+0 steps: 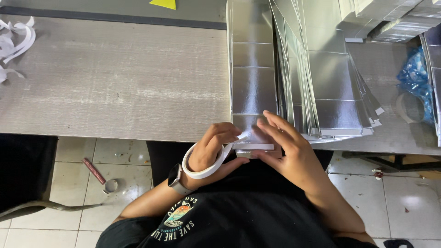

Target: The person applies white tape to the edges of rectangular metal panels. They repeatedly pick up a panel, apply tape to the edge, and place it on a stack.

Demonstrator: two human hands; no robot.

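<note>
**Peeling a white strip off a silver sheet at the table edge**

The left hand (212, 147) pinches a white backing strip (206, 171), thumb and fingers closed on it; the strip loops down around the wrist above a watch (175, 177). The right hand (287, 142) lies with fingers spread flat, gripping nothing, pressing the near end of a silver foil sheet (252, 87) at the table's (115, 82) front edge. At two o'clock from the hands a fanned stack of silver sheets (330, 87) leans. White strip scraps (14, 41) lie at ten o'clock, a blue plastic bag (415, 73) far right
</note>
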